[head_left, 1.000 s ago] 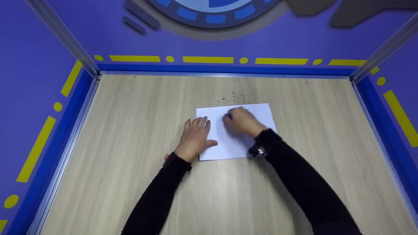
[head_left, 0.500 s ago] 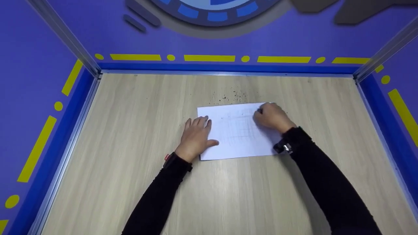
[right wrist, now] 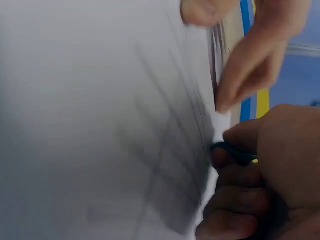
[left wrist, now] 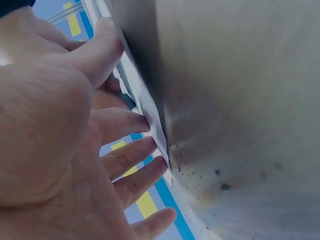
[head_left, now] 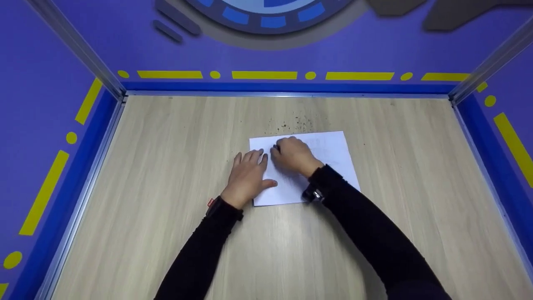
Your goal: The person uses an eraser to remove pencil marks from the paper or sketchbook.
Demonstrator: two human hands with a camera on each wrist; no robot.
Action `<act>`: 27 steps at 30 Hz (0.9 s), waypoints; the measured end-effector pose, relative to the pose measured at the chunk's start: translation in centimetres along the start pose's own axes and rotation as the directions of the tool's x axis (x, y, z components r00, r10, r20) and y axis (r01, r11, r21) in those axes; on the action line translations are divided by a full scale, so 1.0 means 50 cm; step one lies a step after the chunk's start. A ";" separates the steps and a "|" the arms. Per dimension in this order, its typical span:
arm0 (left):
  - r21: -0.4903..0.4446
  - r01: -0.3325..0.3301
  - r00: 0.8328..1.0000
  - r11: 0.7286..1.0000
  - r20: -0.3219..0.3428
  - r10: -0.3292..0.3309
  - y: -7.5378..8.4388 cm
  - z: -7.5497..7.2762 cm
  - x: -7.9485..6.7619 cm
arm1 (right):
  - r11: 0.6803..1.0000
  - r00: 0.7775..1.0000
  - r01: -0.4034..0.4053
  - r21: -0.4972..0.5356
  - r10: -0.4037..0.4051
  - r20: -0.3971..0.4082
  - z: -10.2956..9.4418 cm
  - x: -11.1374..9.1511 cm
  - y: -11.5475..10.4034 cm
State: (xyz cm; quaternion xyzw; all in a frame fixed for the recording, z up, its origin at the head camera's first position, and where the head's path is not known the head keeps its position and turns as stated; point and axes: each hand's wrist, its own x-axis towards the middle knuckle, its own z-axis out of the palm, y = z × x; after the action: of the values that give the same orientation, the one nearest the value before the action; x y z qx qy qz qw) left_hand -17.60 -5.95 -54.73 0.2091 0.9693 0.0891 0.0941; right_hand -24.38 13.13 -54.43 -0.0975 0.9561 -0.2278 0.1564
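- White paper (head_left: 287, 188) lies flat near the middle of the worktop (head_left: 166, 166), slightly askew to the back wall (head_left: 266, 58)
- Faint grey lines (right wrist: 165, 93) cross one another on the paper in the right wrist view
- Small dark teal thing (right wrist: 239, 153), partly hidden, is over the paper in the right hand (head_left: 293, 156), whose fingers curl and pinch it against the thumb; I cannot tell whether its tip touches the sheet
- Left hand (head_left: 246, 177) rests across the paper's left edge, fingers spread and fairly straight, gripping nothing; thumb and index finger are on the sheet, the little finger lies out past the edge
- The two hands are near each other, with a narrow gap between
- Dark specks (head_left: 302, 123) scatter over the worktop just beyond the paper's far edge
- Black sleeves (head_left: 379, 237) cover both forearms; a small red tag (head_left: 211, 202) shows at the left wrist
- Metal strip (head_left: 287, 95) runs along the back of the worktop, and above it the back wall carries yellow bars (head_left: 264, 75) and a round blue emblem (head_left: 272, 23), cut off at the top
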 end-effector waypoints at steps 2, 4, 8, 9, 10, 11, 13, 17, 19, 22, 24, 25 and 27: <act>-0.003 -0.004 1.000 1.000 -0.001 0.004 0.002 0.000 0.002 | 1.000 1.000 -0.011 -0.004 0.011 -0.023 0.000 0.003 0.006; -0.006 0.002 1.000 1.000 0.005 -0.002 0.003 -0.001 0.004 | 0.999 0.999 -0.032 0.016 0.033 -0.032 -0.014 -0.001 0.031; -0.009 0.017 1.000 1.000 0.023 -0.017 0.002 -0.001 0.004 | 0.992 0.994 -0.102 0.068 0.104 -0.024 -0.059 -0.023 0.112; -0.012 0.020 0.999 1.000 0.028 -0.020 0.001 -0.001 0.003 | 0.989 0.992 -0.125 0.075 0.127 -0.025 -0.071 -0.030 0.136; -0.017 0.022 0.999 1.000 0.031 -0.021 0.000 0.000 0.001 | 0.985 0.988 -0.149 0.084 0.152 -0.028 -0.081 -0.038 0.158; -0.020 0.023 0.999 1.000 0.034 -0.023 -0.001 0.000 0.000 | 0.981 0.984 -0.171 0.088 0.175 -0.034 -0.090 -0.044 0.180; -0.025 0.025 0.999 0.999 0.036 -0.024 -0.003 0.001 -0.001 | 0.976 0.978 -0.198 0.088 0.202 -0.044 -0.104 -0.053 0.214; -0.016 0.035 0.999 0.999 0.037 -0.034 -0.004 0.000 -0.001 | 0.979 0.980 -0.191 0.076 0.194 -0.031 -0.110 -0.053 0.216; -0.008 0.036 0.999 0.999 0.033 -0.036 -0.004 0.000 -0.002 | 0.981 0.985 -0.173 0.083 0.174 -0.003 -0.096 -0.046 0.182; 0.003 0.024 1.000 1.000 0.019 -0.024 -0.005 0.001 -0.003 | 0.989 0.993 -0.116 0.093 0.114 0.025 -0.062 -0.033 0.114; 0.009 0.009 1.000 1.000 0.003 -0.009 -0.005 0.003 -0.003 | 0.994 0.998 -0.065 0.085 0.063 0.024 -0.038 -0.023 0.067; 0.010 0.002 1.000 1.000 -0.002 -0.002 -0.004 0.003 -0.003 | 0.997 0.999 -0.041 0.073 0.040 0.018 -0.028 -0.017 0.046; 0.011 -0.012 1.000 1.000 -0.016 0.012 -0.003 0.003 -0.001 | 0.999 1.000 -0.008 0.038 0.007 0.003 -0.013 -0.007 0.012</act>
State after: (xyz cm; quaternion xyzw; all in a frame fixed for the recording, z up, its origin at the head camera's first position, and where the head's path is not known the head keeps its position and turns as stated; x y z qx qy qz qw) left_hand -17.58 -6.10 -54.91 0.2146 0.9692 0.0861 0.0848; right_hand -24.36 14.02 -54.09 -0.0913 0.9518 -0.2450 0.1605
